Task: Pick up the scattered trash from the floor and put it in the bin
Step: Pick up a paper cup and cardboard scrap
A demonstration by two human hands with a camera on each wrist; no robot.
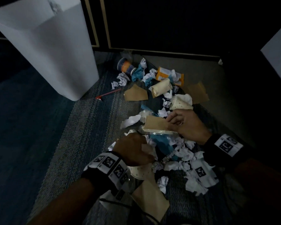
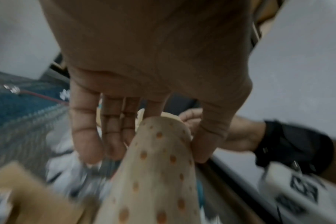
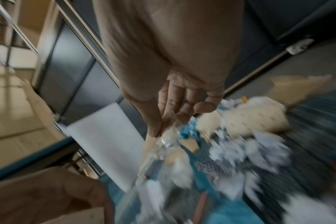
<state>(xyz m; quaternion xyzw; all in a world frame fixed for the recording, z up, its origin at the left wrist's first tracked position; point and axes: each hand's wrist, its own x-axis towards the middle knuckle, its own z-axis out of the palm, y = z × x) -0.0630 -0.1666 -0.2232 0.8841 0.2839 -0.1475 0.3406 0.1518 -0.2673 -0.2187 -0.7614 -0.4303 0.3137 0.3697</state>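
A tall white bin (image 1: 47, 46) stands on the carpet at the upper left. Right of it spreads a pile of trash (image 1: 161, 88): crumpled white paper, blue scraps, brown paper pieces, cream dotted wrappers. My left hand (image 1: 136, 148) hangs over the near part of the pile and pinches a cream dotted wrapper (image 2: 153, 181) between thumb and fingers. My right hand (image 1: 172, 122), a little farther in, pinches a crinkled clear plastic piece (image 3: 169, 136) together with a brown paper piece (image 1: 156, 125). Both wrist views are blurred.
A red straw (image 1: 109, 95) lies on the carpet near the bin's base. An orange and blue cup (image 1: 125, 65) and an orange carton (image 1: 165, 75) lie at the pile's far end. Dark cabinet fronts (image 1: 169, 21) close off the back. Another white object (image 1: 279, 54) stands at right.
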